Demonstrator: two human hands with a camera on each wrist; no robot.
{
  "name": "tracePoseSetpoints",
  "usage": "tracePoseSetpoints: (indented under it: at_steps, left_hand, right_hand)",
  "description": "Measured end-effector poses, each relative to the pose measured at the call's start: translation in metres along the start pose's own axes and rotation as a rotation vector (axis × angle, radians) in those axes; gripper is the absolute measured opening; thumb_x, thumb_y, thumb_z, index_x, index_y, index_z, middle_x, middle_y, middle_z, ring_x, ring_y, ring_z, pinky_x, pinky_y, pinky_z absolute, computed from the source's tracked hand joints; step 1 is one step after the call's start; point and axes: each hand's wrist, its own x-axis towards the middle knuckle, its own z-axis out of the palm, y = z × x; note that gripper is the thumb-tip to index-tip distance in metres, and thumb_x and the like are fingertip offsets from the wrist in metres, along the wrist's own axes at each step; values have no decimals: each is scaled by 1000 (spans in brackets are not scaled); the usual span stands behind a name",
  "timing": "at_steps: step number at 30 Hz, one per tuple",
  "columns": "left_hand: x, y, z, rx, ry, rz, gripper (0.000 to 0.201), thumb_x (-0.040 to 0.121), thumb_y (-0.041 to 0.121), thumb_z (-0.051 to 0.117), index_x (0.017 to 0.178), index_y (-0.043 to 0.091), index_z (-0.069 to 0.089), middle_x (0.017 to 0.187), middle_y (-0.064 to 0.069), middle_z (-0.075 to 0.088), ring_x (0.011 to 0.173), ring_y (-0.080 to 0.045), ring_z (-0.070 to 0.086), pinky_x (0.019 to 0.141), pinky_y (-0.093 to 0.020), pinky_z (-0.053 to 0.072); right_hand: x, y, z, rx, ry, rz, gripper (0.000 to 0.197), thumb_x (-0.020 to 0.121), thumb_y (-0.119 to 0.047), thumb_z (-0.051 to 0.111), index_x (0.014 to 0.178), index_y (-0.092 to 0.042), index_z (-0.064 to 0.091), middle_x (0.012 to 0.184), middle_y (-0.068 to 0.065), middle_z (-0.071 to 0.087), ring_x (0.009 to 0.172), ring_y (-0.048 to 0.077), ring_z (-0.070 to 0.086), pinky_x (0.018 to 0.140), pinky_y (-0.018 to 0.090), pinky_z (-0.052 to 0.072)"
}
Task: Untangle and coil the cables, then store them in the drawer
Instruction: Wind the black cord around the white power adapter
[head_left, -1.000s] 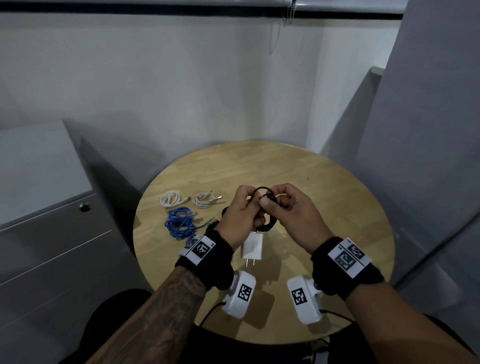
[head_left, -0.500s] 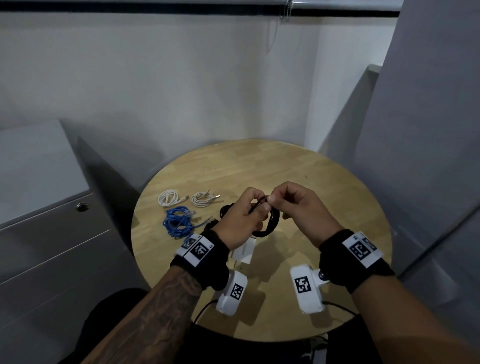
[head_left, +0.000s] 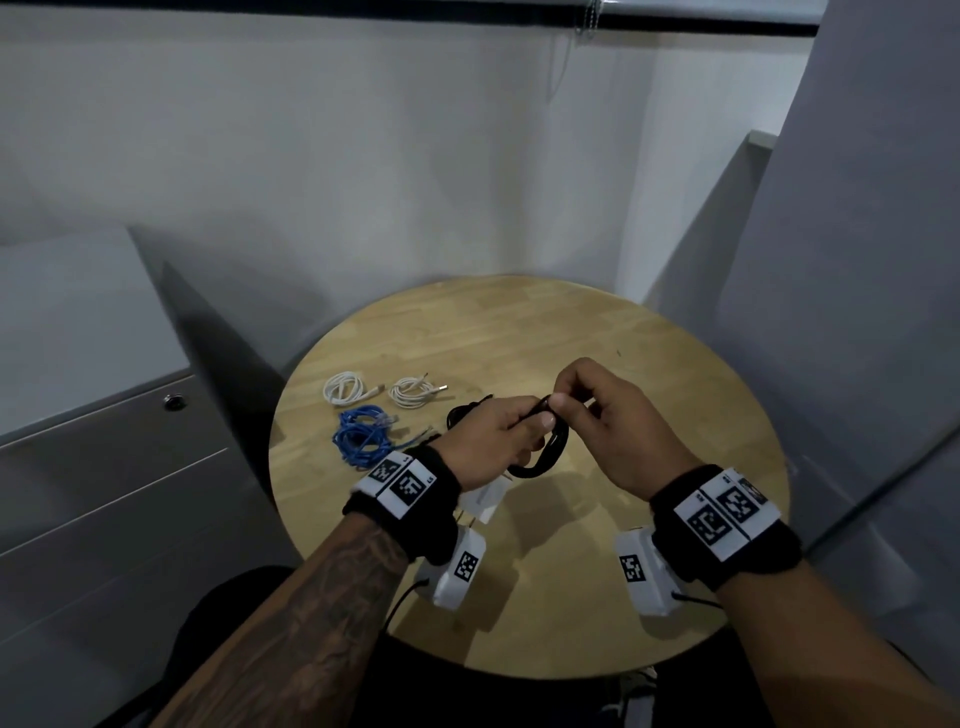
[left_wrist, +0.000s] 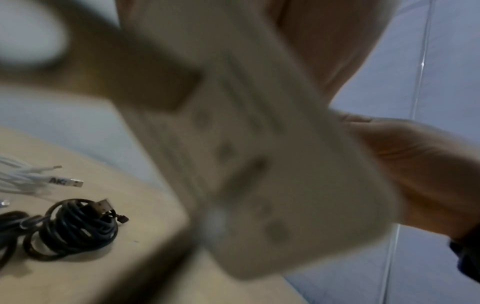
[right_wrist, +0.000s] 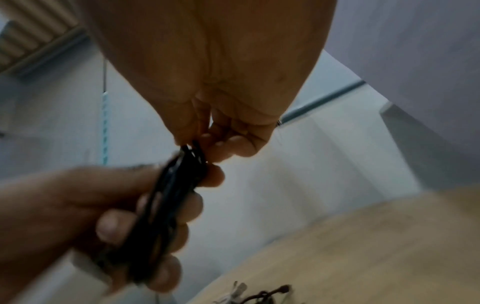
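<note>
Over the middle of the round wooden table (head_left: 649, 374) my left hand (head_left: 498, 441) grips a coil of black cable (head_left: 545, 457), its fingers (right_wrist: 114, 226) curled round the loops (right_wrist: 166, 205). A white plug adapter (head_left: 485, 501) hangs from that coil below my left wrist and fills the left wrist view as a blurred white block (left_wrist: 259, 144). My right hand (head_left: 597, 415) pinches a strand of the same cable at the top of the coil (right_wrist: 192, 150). On the table's left lie two white coiled cables (head_left: 343, 389) (head_left: 413, 392), a blue cable bundle (head_left: 361, 434) and another black coil (left_wrist: 75, 228).
A grey drawer cabinet (head_left: 104, 467) with a round lock (head_left: 173, 401) stands left of the table, its drawers closed. Grey partition panels (head_left: 857, 312) rise on the right. White walls stand behind the table.
Both hands have lifted the black coil slightly and shifted it right. The right hand moved from the coil's side to pinching a strand at its top. The adapter swung under my left wrist.
</note>
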Motion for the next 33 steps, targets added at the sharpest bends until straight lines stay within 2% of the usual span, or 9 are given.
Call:
tracePoseSetpoints:
  at_steps: [4, 8, 10, 14, 18, 23, 28, 30, 33]
  left_hand:
    - [-4, -1, 0, 143, 11, -29, 28, 103, 15, 43, 75, 14, 46, 60, 8, 36, 48, -5, 32, 50, -19, 30]
    - [-1, -6, 2, 127, 192, -49, 28, 103, 22, 43, 78, 25, 53, 59, 12, 42, 46, -2, 37, 51, -21, 33]
    - [1, -7, 0, 159, 253, -29, 28, 103, 22, 42, 79, 29, 55, 59, 12, 44, 46, 0, 39, 53, -23, 33]
    - [0, -3, 1, 181, 333, 29, 24, 100, 25, 48, 80, 31, 58, 58, 13, 47, 50, -2, 41, 53, -23, 35]
    - [-3, 3, 6, 181, 234, 12, 18, 101, 27, 49, 84, 24, 56, 64, 10, 45, 50, 0, 40, 55, -23, 36]
    - [1, 11, 18, -255, 167, -36, 25, 104, 32, 41, 95, 12, 54, 68, 3, 39, 56, -10, 35, 55, -21, 29]
    - [13, 4, 23, -201, 229, 52, 25, 105, 24, 37, 91, 12, 53, 64, 6, 37, 54, -10, 31, 55, -24, 27]
    - [16, 0, 22, -148, 238, 90, 23, 105, 24, 37, 100, 12, 55, 64, 10, 40, 53, -8, 33, 55, -25, 29]
    - [17, -8, 27, -37, 211, 95, 24, 104, 25, 37, 117, 19, 56, 64, 15, 45, 54, -6, 38, 55, -24, 33]
  right_hand:
    - [0, -1, 3, -17, -92, 15, 16, 99, -8, 53, 91, -22, 54, 85, -8, 58, 78, 8, 53, 66, 15, 40]
    - [5, -9, 4, -267, 5, -146, 13, 95, -11, 59, 90, -22, 58, 88, -12, 53, 81, 7, 54, 68, 21, 44]
    - [5, -11, 9, -263, 37, -186, 10, 94, -11, 61, 92, -21, 59, 87, -10, 55, 80, 8, 55, 71, 24, 48]
    - [5, -7, 9, 121, 157, 143, 11, 97, -26, 64, 99, -18, 70, 82, 0, 69, 73, 10, 64, 71, 25, 53]
    - [3, 3, 1, 232, 37, 223, 16, 97, -22, 64, 92, -16, 78, 91, -4, 74, 79, 1, 64, 74, 15, 47]
    - [6, 5, -5, 210, 255, 203, 20, 101, -20, 57, 87, -13, 70, 82, -9, 67, 75, -1, 57, 75, 17, 45]
    - [5, -7, -1, 226, 254, 114, 21, 101, -21, 59, 85, -9, 65, 77, 3, 63, 72, 5, 55, 69, 14, 45]
    - [6, -8, -2, 155, 249, 71, 24, 99, -21, 61, 78, -9, 62, 72, 10, 59, 65, 8, 50, 63, 16, 41]
    - [8, -7, 3, 103, 297, 78, 26, 99, -19, 59, 76, -9, 59, 69, 9, 59, 62, 11, 48, 59, 21, 41]
